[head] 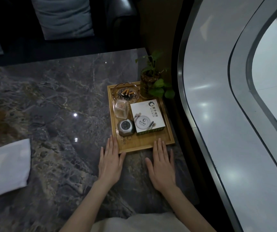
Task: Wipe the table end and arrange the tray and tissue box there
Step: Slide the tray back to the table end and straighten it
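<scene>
A wooden tray [147,143] lies at the right end of the dark marble table [54,97]. Inside it sit a white tissue box [147,117], a glass ashtray [126,93] with cigarette butts, a clear square glass [121,108] and a small grey round device [125,127]. My left hand [111,162] lies flat with fingertips against the tray's near left corner. My right hand [161,166] lies flat too, fingertips touching the tray's near edge. Both hands hold nothing. A white cloth [5,168] rests on the table at far left.
A potted green plant [152,81] in a glass jar stands at the tray's far right corner. A dark sofa with a grey cushion [64,17] lies beyond the table. A curved grey ledge [218,97] runs along the right.
</scene>
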